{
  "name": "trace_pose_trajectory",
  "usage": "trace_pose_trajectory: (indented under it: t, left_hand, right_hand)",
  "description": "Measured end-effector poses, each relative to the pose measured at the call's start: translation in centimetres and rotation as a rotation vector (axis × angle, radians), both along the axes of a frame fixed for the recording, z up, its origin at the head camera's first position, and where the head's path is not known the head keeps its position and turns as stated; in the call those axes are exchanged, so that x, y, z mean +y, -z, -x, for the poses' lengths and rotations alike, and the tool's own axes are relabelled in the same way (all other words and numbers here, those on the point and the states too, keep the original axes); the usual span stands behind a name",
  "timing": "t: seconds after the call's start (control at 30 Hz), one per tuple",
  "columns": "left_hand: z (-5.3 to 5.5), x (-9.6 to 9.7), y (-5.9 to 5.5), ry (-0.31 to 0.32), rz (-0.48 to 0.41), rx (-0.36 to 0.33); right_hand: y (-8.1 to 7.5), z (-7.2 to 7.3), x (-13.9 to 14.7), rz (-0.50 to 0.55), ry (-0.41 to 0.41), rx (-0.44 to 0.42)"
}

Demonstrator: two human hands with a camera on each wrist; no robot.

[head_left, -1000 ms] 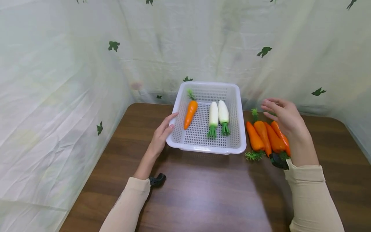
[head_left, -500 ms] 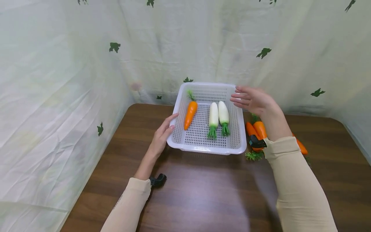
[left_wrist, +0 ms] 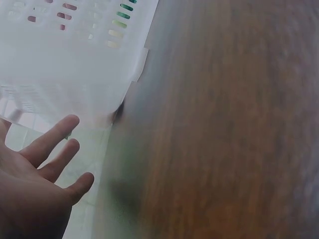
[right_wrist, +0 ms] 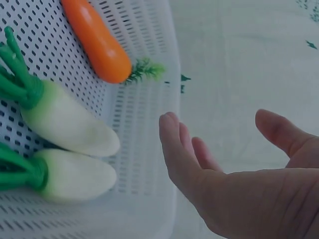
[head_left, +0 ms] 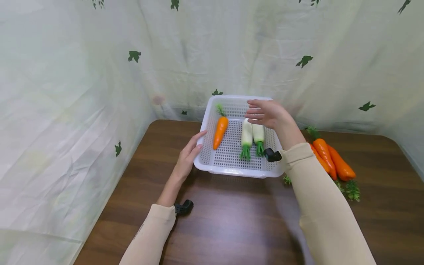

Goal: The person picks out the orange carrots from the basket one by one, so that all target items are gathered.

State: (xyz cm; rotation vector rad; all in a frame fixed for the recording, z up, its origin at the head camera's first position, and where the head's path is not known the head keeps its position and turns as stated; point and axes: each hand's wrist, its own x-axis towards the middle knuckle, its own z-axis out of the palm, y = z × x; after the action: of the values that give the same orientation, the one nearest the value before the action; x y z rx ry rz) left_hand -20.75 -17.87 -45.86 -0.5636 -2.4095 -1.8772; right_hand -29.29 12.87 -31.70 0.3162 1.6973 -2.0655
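In the head view my left hand (head_left: pixel 185 158) is at the left side of a white plastic basket (head_left: pixel 232 170), its index finger and thumb at the rim. The left wrist view shows its other fingers extended beside the basket wall. My right hand (head_left: pixel 269 115) hovers over the basket's right back part, fingers extended, nothing in it; the right wrist view shows thumb and fingers apart. Inside the basket lie an orange carrot (head_left: pixel 220 132) with a green top and two white radishes (right_wrist: pixel 70 119) with green leaves. The right hand partly covers the radishes in the head view.
To the basket's right several carrots (head_left: pixel 342 165) lie side by side on the brown wooden table (head_left: pixel 225 221), partly hidden by the right sleeve. A pale curtain (head_left: pixel 232 55) with green leaf shapes hangs behind and to the left.
My right hand has moved left from above the loose carrots to over the basket, uncovering carrots on the right. The left hand stays at the rim.
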Motion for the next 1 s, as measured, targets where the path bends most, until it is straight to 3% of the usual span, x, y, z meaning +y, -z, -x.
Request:
trace_pose_trajectory:
  t: [0.13, 0.47, 0.87, 1.0]
  left_hand:
    - [-0.2, 0.0, 0.3, -0.006, -0.010, 0.006]
    - [-0.4, -0.1, 0.1, -0.005, -0.001, 0.019]
    - [-0.2, 0.1, 0.2, 0.004, -0.013, 0.023]
    - [0.0, -0.1, 0.2, 0.004, -0.014, 0.036]
  right_hand:
    - [0.9, 1.0, -1.4, -0.019, -0.023, -0.038]
    - [3.4, 1.8, -3.0, -0.091, -0.034, -0.096]
    - [4.9, 3.3, -5.6, -0.054, -0.053, -0.232]
    - [6.0, 3.7, -7.1, -0.061, -0.011, -0.273]
